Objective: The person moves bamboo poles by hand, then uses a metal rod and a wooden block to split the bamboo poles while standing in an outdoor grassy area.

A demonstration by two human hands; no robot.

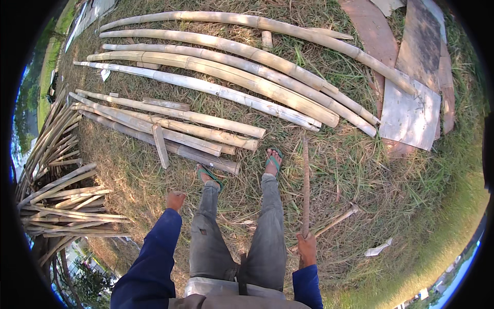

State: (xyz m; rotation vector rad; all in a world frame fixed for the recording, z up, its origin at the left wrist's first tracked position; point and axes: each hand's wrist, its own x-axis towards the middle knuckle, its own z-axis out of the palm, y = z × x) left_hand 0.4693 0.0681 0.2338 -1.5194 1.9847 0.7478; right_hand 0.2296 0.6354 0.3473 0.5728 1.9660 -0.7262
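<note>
Head view: the person stands on dry grass (360, 170) and looks down at the own legs and 2 feet in green sandals (274, 160).

The right hand (307, 248) is closed around the lower end of a rod (305, 185). The rod is thin, dark and rough, and it stands almost upright in the picture, from the hand up to a point just beside the right foot, near the ends of the long poles. The fingers wrap the rod fully.

The left hand (175, 199) hangs free beside the left leg. It holds nothing and touches nothing; the fingers look loosely curled, so it is half closed on air. The nearest thing to it is the short bamboo (170, 126) group, about 5 split pieces which lie on the ground in front of the left foot, with 1 flat slat (160, 146) across them.

Farther ahead lie about 5 long poles (231, 72), pale and slightly curved in the picture, side by side. At the left edge stands a stack (56, 190) of many thin bamboo strips. At the upper right lie flat boards (409, 110), grey and reddish, partly one on another. On the grass to the right of the rod lies a hammer-like tool (337, 220) with a light handle, close to the right hand but apart from it. A bit farther right lies a white scrap (378, 249).
</note>
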